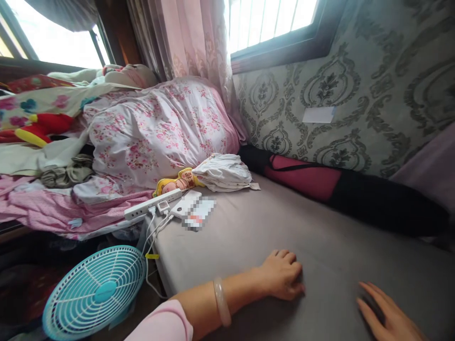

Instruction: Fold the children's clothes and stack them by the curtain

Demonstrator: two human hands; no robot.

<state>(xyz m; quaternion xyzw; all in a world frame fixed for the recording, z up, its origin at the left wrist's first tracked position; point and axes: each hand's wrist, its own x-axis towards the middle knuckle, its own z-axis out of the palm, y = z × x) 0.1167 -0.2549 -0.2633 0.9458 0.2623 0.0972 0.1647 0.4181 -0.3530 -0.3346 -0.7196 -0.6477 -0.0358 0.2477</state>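
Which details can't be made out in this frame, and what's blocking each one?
All in the head view:
- Left hand: its own back hides the palm and anything beneath.
- Right hand: blurred, wrist cut off by the bottom edge.
- Flat pale item near the white plastic power strip: pixelation covers its face.
- Long black-and-pink fabric bag: its cover hides any contents.

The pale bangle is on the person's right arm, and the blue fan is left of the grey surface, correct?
Not quite: the head view shows the pale bangle on the arm of the left hand. The blue fan is indeed left of the grey surface.
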